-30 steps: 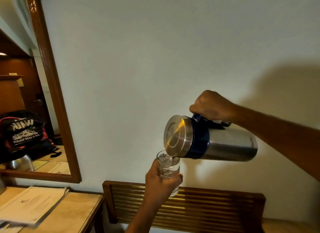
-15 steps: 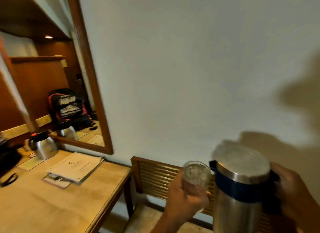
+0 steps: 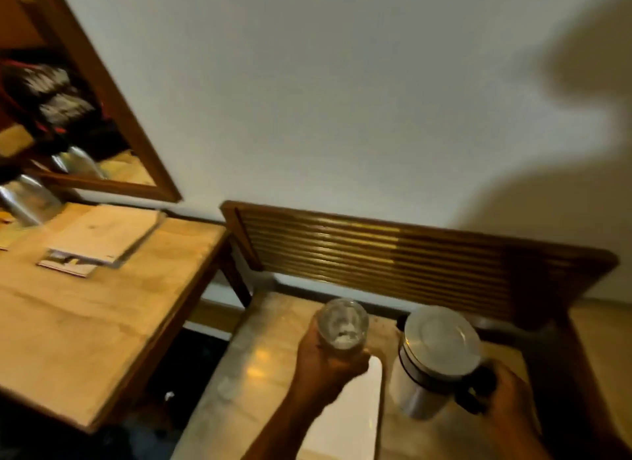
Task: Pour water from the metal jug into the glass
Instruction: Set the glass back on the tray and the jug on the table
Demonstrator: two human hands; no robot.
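Note:
My left hand [image 3: 325,367] grips a clear glass [image 3: 343,328] with water in it, held upright above a low wooden table [image 3: 239,384]. To its right stands the metal jug [image 3: 434,360], upright, with a flat steel lid and a dark band under it. My right hand [image 3: 509,405] is closed around the jug's black handle at the lower right. I cannot tell whether the jug's base touches the table. Glass and jug are a short gap apart.
A higher wooden desk [image 3: 68,322] on the left carries a stack of papers [image 3: 102,237] and a steel kettle [image 3: 24,199]. A framed mirror [image 3: 113,93] hangs above it. A slatted wooden rack [image 3: 393,254] leans on the white wall behind the low table.
The jug has gone from tilted over the glass to upright, and both hands have come down towards the low table. The view has tipped downward and is blurred by motion.

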